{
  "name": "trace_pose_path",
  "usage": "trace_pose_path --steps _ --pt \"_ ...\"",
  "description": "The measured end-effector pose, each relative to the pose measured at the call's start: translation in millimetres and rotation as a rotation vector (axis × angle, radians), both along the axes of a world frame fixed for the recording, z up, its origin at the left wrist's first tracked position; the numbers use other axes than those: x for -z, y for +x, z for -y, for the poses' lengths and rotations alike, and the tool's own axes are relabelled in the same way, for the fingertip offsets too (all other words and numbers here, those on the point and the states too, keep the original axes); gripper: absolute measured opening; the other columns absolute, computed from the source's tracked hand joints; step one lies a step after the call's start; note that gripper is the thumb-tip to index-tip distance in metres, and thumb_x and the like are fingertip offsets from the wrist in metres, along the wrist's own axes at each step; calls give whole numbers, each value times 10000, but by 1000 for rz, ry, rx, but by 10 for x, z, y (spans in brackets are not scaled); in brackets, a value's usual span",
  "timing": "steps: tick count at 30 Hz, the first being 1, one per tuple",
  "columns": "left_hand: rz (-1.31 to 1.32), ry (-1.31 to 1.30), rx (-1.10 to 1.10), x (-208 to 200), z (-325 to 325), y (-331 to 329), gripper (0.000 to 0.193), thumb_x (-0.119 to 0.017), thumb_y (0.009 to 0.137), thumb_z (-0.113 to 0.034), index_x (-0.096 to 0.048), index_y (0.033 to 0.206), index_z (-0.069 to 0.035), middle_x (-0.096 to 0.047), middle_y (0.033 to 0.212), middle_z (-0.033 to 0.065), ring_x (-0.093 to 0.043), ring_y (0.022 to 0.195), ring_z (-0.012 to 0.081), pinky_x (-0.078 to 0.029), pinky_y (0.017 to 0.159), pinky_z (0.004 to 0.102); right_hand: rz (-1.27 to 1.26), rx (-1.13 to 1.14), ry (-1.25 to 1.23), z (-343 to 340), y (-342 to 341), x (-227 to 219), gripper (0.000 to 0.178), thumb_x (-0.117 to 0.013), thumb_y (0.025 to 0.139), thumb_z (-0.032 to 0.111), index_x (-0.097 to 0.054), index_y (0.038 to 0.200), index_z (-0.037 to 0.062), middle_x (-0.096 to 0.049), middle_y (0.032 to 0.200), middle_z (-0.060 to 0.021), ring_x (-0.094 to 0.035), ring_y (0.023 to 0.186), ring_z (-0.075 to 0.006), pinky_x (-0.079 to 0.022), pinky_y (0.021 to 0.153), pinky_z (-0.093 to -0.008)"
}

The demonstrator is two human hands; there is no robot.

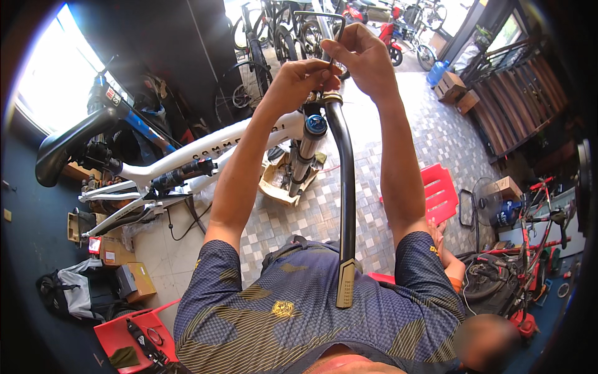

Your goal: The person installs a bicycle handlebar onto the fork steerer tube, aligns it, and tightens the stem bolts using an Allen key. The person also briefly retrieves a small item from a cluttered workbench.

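A white bicycle frame (205, 146) stands in front of me with its black saddle (65, 149) at the left. A black handlebar (346, 193) runs from my chest up to the stem, ending in a gold-coloured ring (331, 97). My left hand (298, 80) is closed around the top of that bar just above the ring. My right hand (360, 57) is beside it, fingertips pinched on a small thin metal piece (332, 63) between both hands; what it is I cannot tell. A fork leg with a blue cap (314, 124) stands just below my hands.
Red plastic stools (439, 190) (134, 340) sit at right and lower left. Another person crouches at lower right, one hand (438, 234) near the stool. Cardboard boxes (451, 84), a floor fan (486, 202), a red bicycle (536, 218), a bag (75, 290) and parked bicycles (280, 34) surround the tiled floor.
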State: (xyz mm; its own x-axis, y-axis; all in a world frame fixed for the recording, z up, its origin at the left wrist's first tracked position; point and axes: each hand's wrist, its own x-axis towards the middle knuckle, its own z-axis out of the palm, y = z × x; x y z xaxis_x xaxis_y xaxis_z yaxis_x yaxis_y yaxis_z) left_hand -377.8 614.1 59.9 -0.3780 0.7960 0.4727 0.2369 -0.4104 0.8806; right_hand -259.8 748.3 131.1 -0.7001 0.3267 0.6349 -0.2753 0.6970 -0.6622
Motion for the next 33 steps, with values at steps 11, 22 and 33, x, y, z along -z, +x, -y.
trace_pose_path --steps 11,22,33 --pt "-179 -13 -367 -23 -89 55 349 -929 756 -193 -710 975 -33 -711 882 23 -630 790 84 -521 719 272 12 -211 -194 20 15 -4 168 -748 938 168 -749 1041 35 -761 845 -70 -708 772 -112 -570 731 -266" --pt "-5 -63 -114 -63 10 14 245 -739 942 -92 -722 1119 77 -768 949 130 -754 886 172 -613 824 275 -52 -138 -11 -90 -15 -41 330 -800 911 300 -725 1105 44 -747 866 -54 -686 744 -108 -545 705 -269" --pt "15 -8 15 7 55 -53 185 -724 949 -87 -758 1087 31 -772 942 86 -736 899 137 -602 848 279 85 -775 -608 -107 -90 -246 470 -517 1071 429 -660 1222 8 -724 923 -95 -712 875 -196 -570 826 -335"
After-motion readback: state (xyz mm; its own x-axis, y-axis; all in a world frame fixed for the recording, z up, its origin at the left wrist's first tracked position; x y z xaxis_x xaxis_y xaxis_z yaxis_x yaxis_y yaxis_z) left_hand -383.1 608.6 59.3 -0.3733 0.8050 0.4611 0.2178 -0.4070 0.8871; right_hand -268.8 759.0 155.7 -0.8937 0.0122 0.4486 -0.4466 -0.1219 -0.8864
